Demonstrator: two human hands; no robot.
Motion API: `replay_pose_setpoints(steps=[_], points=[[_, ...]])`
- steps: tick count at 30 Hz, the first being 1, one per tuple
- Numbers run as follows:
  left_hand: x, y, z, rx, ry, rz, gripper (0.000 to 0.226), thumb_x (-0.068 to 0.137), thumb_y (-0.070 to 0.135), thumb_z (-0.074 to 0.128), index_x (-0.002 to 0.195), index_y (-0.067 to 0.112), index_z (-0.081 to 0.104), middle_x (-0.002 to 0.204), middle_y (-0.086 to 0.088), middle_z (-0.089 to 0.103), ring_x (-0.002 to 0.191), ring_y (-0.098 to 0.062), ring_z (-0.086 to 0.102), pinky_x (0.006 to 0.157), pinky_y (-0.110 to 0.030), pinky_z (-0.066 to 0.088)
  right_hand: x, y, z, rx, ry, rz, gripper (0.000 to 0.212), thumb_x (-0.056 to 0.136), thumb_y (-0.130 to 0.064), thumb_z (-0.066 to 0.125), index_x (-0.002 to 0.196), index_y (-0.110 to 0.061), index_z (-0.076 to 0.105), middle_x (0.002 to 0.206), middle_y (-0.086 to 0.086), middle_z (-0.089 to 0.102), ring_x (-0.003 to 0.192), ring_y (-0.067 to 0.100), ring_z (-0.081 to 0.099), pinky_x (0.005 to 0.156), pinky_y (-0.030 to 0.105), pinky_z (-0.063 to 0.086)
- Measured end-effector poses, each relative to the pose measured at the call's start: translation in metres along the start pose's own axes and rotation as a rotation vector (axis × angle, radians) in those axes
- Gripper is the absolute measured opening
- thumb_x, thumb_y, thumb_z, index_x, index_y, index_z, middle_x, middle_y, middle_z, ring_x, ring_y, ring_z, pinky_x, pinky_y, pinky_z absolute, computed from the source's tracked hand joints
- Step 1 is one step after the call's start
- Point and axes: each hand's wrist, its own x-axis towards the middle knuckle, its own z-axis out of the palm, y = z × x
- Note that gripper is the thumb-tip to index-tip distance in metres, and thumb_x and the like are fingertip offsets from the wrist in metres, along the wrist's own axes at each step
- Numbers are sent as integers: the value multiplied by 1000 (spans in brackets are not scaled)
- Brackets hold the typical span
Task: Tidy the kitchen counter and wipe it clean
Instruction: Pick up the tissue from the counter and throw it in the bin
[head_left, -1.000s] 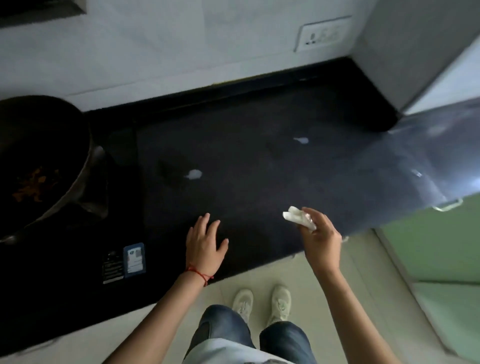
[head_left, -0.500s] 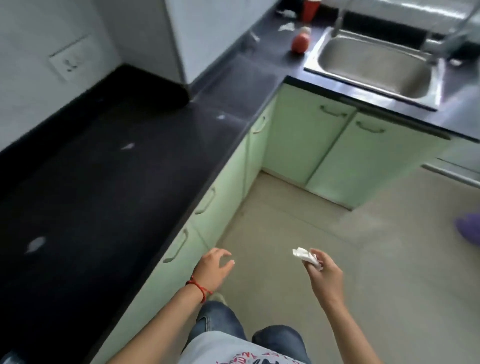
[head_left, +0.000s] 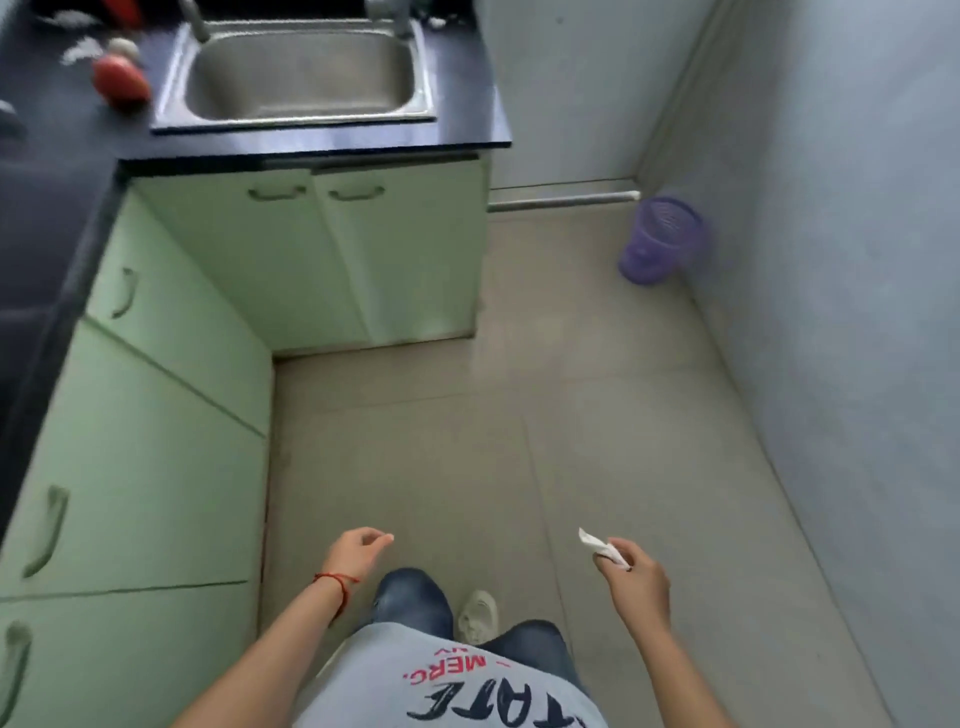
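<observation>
My right hand (head_left: 636, 574) pinches a small crumpled white paper scrap (head_left: 597, 546) over the tiled floor, low on the right. My left hand (head_left: 358, 551) hangs loose and holds nothing, fingers slightly curled, with a red thread on its wrist. The black counter (head_left: 47, 218) runs along the left edge and across the top around a steel sink (head_left: 298, 78). A purple mesh waste bin (head_left: 657, 241) stands on the floor by the right wall, well ahead of my right hand.
Pale green cabinets (head_left: 171, 415) line the left side and sit under the sink. An orange-red bottle (head_left: 120, 78) and white scraps (head_left: 80, 49) lie on the counter left of the sink. A grey wall (head_left: 841, 260) bounds the right. Beige floor tiles (head_left: 519, 395) lie between.
The view has swung right, away from the dark counter toward the sink corner and the floor. Both hands have left the counter and now hang over the floor; the right still holds the scrap.
</observation>
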Motion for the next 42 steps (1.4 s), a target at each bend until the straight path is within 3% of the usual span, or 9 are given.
replay_pose_setpoints(steps=[5,8,12,16,19,24,28,33,42], points=[[36,60,14,8,-51,-36,15,89,16,55,84,4,64,61,-2,55,60,-17,49,54,-24,35,41,8,-30,123,109,155,24,77,-12,69,101,-7,67,81,9,62,79,25,57,70,27,38],[65,91,20,-72,-65,-139,21,91,19,52,71,12,55,67,-5,56,59,-16,50,57,-22,35,79,-15,-35,166,116,165,22,78,-15,68,99,-9,67,82,8,62,80,26,57,69,28,38],[111,135,27,-143,-85,-224,13,92,20,50,87,9,54,70,-8,58,62,-19,53,59,-24,37,145,-62,-40,205,117,154,20,78,-16,68,98,-13,67,85,6,63,82,25,57,70,27,39],[154,197,33,-119,-125,-248,13,91,17,51,83,8,54,66,-9,56,57,-20,49,56,-23,35,208,-108,-57,206,126,186,14,79,-18,68,92,-19,64,86,4,64,82,24,58,69,27,39],[182,263,41,-50,-166,-225,14,90,17,52,84,5,55,65,-10,57,57,-22,51,54,-23,38,246,-132,-70,214,147,233,15,78,-18,68,93,-16,66,87,6,66,85,27,61,67,27,40],[228,395,62,33,-240,-78,27,92,16,48,66,13,50,61,-5,55,51,-17,48,47,-20,35,300,-165,-87,236,168,284,13,77,-20,69,89,-17,66,85,7,68,82,26,62,60,27,42],[262,495,83,3,-290,-12,19,92,18,48,75,11,52,66,-5,55,57,-16,51,51,-22,36,343,-181,-99,281,175,328,6,77,-19,68,81,-23,66,82,3,69,82,26,64,70,34,51],[305,584,113,8,-315,19,13,92,20,48,81,14,52,68,-2,56,58,-14,51,51,-21,36,413,-204,-120,318,179,369,15,77,-15,68,72,-27,62,77,-1,66,80,26,62,79,40,53],[367,671,122,-65,-190,-43,13,92,17,49,97,6,54,70,-6,59,62,-17,54,58,-26,41,570,-308,-181,215,83,223,7,79,-16,66,81,-22,63,80,3,66,77,23,60,61,27,42]])
